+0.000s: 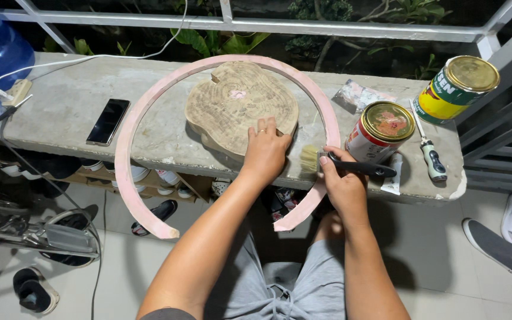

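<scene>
A round wooden slab [232,104] with ring-like grain lies on a concrete ledge [60,112], inside a large pink horseshoe-shaped arc [127,142]. My left hand [264,151], a ring on one finger, rests flat on the slab's near edge and steadies it. My right hand [342,181] grips a black-handled paintbrush [351,166], whose pale bristles point left at the slab's near right side. Just right of the brush stands a tin can [380,130] with a closed gold lid.
A second tin can [457,89] lies tilted at the ledge's right end, a screwdriver [431,157] beside it. A black phone [108,121] and a white cable [60,62] lie at the left. Shoes and sandals [508,237] sit on the floor. A metal railing [327,26] runs behind.
</scene>
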